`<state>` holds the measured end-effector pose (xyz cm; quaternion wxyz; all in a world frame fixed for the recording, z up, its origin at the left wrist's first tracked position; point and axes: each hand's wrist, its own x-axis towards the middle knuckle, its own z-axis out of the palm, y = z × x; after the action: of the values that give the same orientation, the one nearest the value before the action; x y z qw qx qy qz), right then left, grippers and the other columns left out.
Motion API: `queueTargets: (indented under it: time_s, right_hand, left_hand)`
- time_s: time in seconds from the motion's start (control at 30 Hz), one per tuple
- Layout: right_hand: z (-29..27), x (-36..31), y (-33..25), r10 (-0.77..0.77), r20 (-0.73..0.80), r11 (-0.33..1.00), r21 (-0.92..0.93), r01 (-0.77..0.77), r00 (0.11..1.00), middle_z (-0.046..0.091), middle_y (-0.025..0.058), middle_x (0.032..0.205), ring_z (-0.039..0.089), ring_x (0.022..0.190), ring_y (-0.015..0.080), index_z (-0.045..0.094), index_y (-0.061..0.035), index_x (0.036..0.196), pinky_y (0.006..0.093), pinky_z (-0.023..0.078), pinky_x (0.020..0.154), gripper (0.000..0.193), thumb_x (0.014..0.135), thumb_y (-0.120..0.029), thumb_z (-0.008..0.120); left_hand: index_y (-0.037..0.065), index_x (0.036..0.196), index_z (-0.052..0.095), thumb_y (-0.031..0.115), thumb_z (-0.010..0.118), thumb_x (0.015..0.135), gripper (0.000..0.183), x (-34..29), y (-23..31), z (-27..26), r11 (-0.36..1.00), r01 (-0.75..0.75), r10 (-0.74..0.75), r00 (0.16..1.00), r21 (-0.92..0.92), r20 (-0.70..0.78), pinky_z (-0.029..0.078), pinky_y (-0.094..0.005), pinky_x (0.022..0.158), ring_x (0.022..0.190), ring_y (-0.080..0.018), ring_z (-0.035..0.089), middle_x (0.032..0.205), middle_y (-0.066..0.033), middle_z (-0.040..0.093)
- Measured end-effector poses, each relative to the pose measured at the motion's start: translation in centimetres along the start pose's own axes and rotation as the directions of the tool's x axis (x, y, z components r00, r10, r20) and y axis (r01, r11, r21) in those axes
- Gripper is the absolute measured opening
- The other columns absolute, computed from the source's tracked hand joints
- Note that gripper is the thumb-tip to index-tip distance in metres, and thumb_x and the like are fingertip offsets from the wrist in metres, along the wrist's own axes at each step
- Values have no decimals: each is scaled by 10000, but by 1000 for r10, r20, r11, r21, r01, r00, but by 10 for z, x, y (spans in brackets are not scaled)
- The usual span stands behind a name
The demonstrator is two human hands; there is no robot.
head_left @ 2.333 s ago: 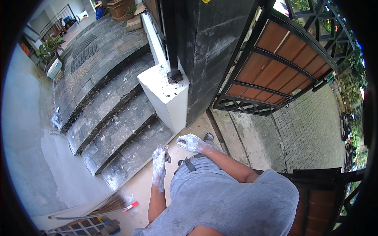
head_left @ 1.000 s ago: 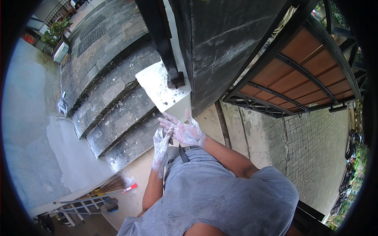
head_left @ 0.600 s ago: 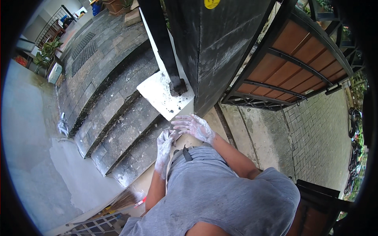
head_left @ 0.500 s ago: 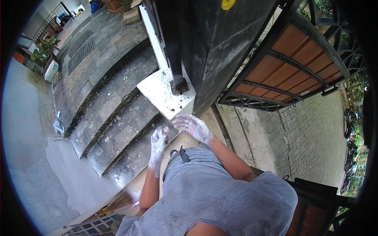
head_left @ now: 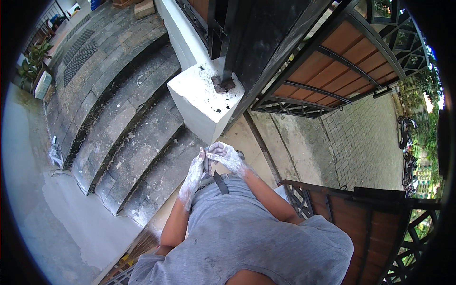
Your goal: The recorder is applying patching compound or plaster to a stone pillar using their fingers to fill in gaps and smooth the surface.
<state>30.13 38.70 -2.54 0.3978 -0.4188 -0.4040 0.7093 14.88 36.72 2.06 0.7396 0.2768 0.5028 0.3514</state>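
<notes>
Left hand (head_left: 193,173) and right hand (head_left: 227,156), white-coated, close together
Both half-curled, fingers nearly touching; can't tell if anything is held; white plinth (head_left: 200,95) just beyond, between steps (head_left: 135,135) and black column (head_left: 268,40)

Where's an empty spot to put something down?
The stone steps between the grey wall and white pedestal look mostly bare. So does the paving between the upper gate and lower gate. Crowded: above the dark strap, where left hand and right hand are close together.
</notes>
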Motion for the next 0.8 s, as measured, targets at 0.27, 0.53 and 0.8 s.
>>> queueTargets:
  time_s: [0.27, 0.53, 0.8]
  right_hand:
    - [24, -11, 3, 12, -33, 993, -120, -16, 999, 667, 27, 876, 591, 758, 47, 621, -16, 1001, 188, 477, 719, 225, 816, -70, 737]
    - [41, -12, 0, -30, -16, 979, -204, 26, 999, 672, 31, 899, 592, 807, 60, 647, 16, 1053, 223, 488, 767, 191, 874, -49, 643]
    - [49, -9, 1, -68, 17, 960, -271, 70, 998, 668, 28, 915, 581, 798, 62, 629, 27, 1116, 240, 494, 726, 245, 886, -58, 621]
  left_hand:
    - [51, 950, 605, 519, 359, 992, 530, -8, -22, -42, 991, 122, -119, 992, -57, 51, 459, -277, 597, 622, -133, 531, 715, -25, 553]
    - [20, 1046, 606, 504, 355, 997, 547, -21, -11, -60, 995, -3, 22, 984, -102, 179, 497, -260, 571, 615, -129, 604, 769, -52, 642]
    - [8, 1085, 599, 253, 504, 984, 281, -20, -21, -74, 996, -66, 74, 989, -62, 127, 512, -262, 609, 666, -129, 621, 832, -61, 657]
